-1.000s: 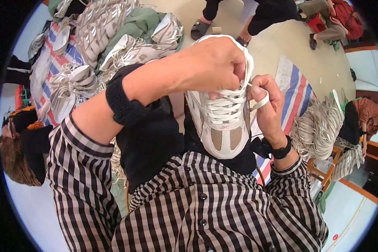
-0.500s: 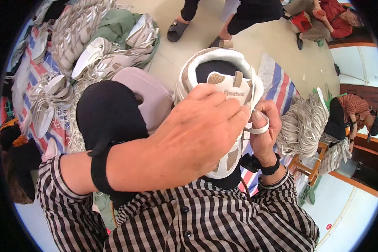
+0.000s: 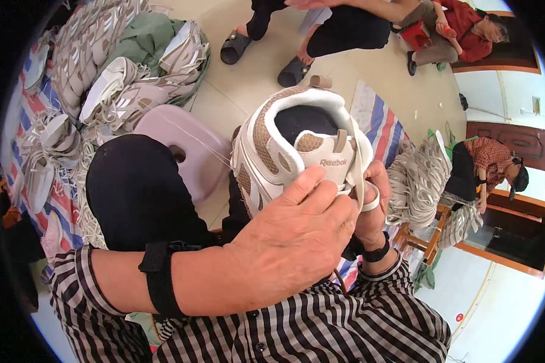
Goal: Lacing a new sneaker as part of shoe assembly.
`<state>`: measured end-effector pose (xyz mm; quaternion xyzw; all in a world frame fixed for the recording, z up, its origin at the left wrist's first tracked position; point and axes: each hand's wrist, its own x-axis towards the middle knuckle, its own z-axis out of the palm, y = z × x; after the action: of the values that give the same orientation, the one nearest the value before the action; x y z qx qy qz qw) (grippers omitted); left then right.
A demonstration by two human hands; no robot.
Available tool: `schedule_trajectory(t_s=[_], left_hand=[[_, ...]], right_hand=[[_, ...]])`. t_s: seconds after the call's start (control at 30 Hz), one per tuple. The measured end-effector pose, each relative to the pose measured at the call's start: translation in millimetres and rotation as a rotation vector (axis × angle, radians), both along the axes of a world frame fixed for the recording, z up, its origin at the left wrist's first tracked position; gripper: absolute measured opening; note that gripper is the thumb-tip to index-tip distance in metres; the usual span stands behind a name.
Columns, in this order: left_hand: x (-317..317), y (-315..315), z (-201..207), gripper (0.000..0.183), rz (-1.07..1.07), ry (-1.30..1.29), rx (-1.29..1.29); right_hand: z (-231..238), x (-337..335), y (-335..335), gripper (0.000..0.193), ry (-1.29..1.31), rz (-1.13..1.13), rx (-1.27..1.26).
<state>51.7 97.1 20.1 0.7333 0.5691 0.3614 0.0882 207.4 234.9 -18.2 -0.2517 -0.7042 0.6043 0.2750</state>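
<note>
A beige and white sneaker (image 3: 263, 151) with tan mesh patches rests at my lap, heel away from me and dark insole showing. My left hand (image 3: 297, 233) lies across its lacing, fingers curled together; the fingertips and whatever they pinch are hidden. At the shoe's right side, my right hand (image 3: 374, 209) is closed on the flat white shoelace (image 3: 358, 166), which bends in a small loop by the thumb. Part of this hand is behind the left one. The tan-pulled tongue (image 3: 321, 145) stands up in the opening.
A pinkish plastic stool (image 3: 188, 145) stands beyond my left knee. Piles of shoe uppers (image 3: 142, 100) lie on striped sheeting at left, with another bundle (image 3: 421, 184) at right by a wooden stool (image 3: 433, 239). Other people (image 3: 493, 163) sit or bend nearby; one person's sandalled feet (image 3: 236, 45) are ahead.
The sneaker and both hands sit slightly lower and farther left in the picture, and the surroundings have shifted left too. The left hand now covers more of the right. Another person's arm appears at the top.
</note>
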Motion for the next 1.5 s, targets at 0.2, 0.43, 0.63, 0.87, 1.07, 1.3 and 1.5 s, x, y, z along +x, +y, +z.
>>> schedule_trajectory(t_s=[0.2,0.43,0.63,0.87,1.07,1.3,1.5], left_hand=[[-5.1,-2.6,2.3,0.049,0.041,-0.098,-0.025],[0.0,-2.0,4.7,0.053,0.096,-0.024,-0.06],[1.0,-0.8,0.2,0.031,0.162,-0.028,-0.004],[-1.6,0.9,8.2,0.05,0.178,-0.157,-0.088],[-9.2,7.3,10.8,0.046,0.155,-0.043,-0.131],[-10.3,-4.5,7.0,0.038,0.206,-0.202,-0.03],[-9.7,-0.3,9.6,0.037,0.327,-0.544,-0.028]], right_hand=[[1.4,0.2,-0.7,0.018,-0.009,0.014,-0.115],[-3.9,11.6,-0.4,0.016,-0.138,0.042,0.257],[1.7,-0.2,-4.3,0.015,-0.148,0.055,0.547],[3.1,1.6,1.7,0.016,-0.063,0.129,0.533],[1.7,5.5,-4.9,0.018,-0.068,0.083,0.264],[-4.1,4.2,-2.6,0.021,-0.002,0.105,0.41],[-5.9,7.3,-2.9,0.019,-0.026,0.075,0.35]])
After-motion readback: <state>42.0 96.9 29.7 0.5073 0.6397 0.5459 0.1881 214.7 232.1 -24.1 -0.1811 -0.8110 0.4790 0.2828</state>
